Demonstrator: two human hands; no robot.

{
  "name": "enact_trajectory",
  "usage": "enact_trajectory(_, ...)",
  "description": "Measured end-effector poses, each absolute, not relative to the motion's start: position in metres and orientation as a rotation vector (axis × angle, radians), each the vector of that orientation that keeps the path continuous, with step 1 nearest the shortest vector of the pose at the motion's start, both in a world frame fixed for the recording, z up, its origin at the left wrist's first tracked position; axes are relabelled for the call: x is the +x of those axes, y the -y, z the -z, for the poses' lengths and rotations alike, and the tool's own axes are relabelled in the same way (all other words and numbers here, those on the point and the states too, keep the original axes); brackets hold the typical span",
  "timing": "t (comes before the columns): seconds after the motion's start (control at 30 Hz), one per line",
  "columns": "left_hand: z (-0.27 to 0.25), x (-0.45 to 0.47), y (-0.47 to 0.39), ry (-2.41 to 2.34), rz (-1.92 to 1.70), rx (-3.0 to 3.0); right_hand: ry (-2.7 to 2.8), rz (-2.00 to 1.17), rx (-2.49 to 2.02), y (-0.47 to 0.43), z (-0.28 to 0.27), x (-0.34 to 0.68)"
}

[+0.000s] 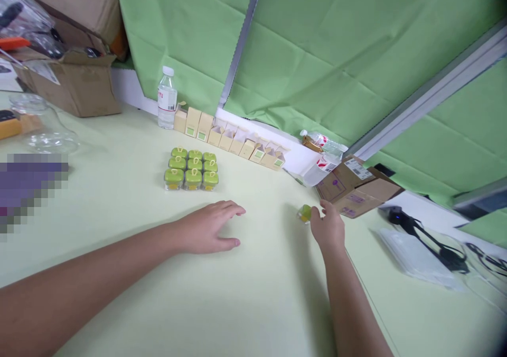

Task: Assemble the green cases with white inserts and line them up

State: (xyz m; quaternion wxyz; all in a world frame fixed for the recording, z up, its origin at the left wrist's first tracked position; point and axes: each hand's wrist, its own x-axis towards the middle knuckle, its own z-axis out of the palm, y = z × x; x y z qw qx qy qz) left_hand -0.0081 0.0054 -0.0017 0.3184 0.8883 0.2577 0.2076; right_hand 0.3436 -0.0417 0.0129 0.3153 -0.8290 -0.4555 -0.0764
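Note:
My left hand [209,227] hovers over the middle of the table, thumb and fingers spread apart with nothing between them. Beyond it, to the left, small clear containers with green lids [194,165] stand in a tight block of three rows; each lid has a pale loop on top. My right hand [328,229] is at the right, its thumb apart from the curled fingers. Just left of that thumb is a single green-lidded container [304,213]; whether the thumb touches it I cannot tell.
Along the back stands a row of small beige cartons [229,138], several with open flaps. A water bottle [167,98] stands at their left; other bottles [321,168] lie at the right near a cardboard box [356,187]. Black cables [428,238], a plastic sleeve [415,259] and a glass jar [47,127] lie further out.

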Motion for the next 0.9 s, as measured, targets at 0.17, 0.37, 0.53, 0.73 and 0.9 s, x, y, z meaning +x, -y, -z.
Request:
enact_trajectory(0.17, 0.002, -0.005, -0.017, -0.978, -0.904, 2.272, 1.473, 0.22, -1.85, 0.044, -0.009, 0.29)
enact_trajectory(0.37, 0.001, -0.013, -0.033, -1.384, -0.964, 2.168, 2.008, -0.441, -1.497, 0.059, -0.006, 0.218)
enact_trajectory(0.53, 0.007, -0.013, -0.035, -1.315, -0.843, 2.216, 1.959, -0.448, -1.518, 0.064, -0.01, 0.214)
enact_trajectory(0.73, 0.005, -0.002, -0.016, -0.961, -0.887, 2.219, 1.87, -0.475, -1.521, 0.063, -0.005, 0.214)
enact_trajectory(0.9, -0.001, 0.004, 0.006, -0.54, -0.729, 2.254, 1.831, -0.702, -1.367, 0.063, -0.008, 0.206)
